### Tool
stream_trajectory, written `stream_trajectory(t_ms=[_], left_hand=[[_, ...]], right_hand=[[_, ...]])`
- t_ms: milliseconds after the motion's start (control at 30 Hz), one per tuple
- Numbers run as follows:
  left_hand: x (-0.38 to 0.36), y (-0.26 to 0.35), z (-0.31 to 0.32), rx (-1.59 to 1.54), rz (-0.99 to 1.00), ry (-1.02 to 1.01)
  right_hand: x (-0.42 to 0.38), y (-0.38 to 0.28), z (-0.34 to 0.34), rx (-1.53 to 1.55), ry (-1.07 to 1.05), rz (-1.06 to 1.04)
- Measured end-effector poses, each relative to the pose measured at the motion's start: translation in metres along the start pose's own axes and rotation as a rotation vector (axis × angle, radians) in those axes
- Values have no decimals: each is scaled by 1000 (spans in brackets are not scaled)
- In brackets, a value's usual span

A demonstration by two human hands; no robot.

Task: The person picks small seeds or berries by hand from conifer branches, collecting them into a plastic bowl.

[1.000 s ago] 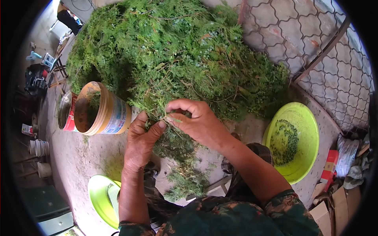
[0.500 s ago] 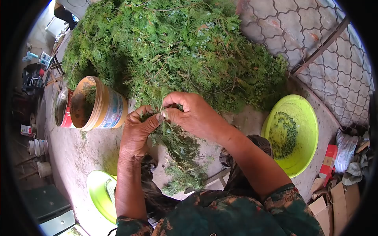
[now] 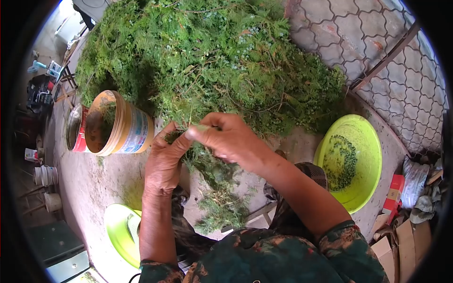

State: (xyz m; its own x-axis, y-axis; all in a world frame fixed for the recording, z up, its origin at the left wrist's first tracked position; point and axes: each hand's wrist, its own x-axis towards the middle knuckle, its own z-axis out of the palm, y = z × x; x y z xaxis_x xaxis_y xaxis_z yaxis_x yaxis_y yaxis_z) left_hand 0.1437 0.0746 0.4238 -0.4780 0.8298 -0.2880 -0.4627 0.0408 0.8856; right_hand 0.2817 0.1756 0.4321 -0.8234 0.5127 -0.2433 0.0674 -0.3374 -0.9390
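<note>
My left hand (image 3: 164,158) is closed around a green sprig (image 3: 205,162) whose leafy end hangs down between my forearms. Against it, my right hand (image 3: 222,137) pinches at the sprig's upper part, thumb and forefinger pressed together near the left thumb; whether a berry is between them is hidden. Beyond both hands rises a large heap of green branches (image 3: 203,61) bearing small pale berries. Loose clippings (image 3: 224,210) lie below the hands, near my legs.
A yellow-green basin (image 3: 368,160) with green berries is at the right. Another green basin (image 3: 115,228) stands at lower left. Left of the hands are a tan bucket (image 3: 123,129) and a red bucket (image 3: 78,129). Cardboard (image 3: 408,243) and a red box (image 3: 393,193) lie at far right.
My right hand has shifted slightly, its thumb now over the sprig close to my left thumb. The hanging greenery has moved a little.
</note>
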Motion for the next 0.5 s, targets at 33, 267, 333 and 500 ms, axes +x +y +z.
stream_trajectory(t_ms=[33, 267, 333, 500], left_hand=[[0, 0, 0, 0, -6, 3], [-1, 11, 11, -12, -123, 127], [1, 10, 10, -10, -106, 51], [1, 11, 7, 8, -53, -7]], right_hand=[[11, 21, 2, -47, 1, -177], [5, 5, -13, 747, -116, -25], [0, -2, -15, 694, -2, 3], [-2, -7, -21, 540, 112, -19]])
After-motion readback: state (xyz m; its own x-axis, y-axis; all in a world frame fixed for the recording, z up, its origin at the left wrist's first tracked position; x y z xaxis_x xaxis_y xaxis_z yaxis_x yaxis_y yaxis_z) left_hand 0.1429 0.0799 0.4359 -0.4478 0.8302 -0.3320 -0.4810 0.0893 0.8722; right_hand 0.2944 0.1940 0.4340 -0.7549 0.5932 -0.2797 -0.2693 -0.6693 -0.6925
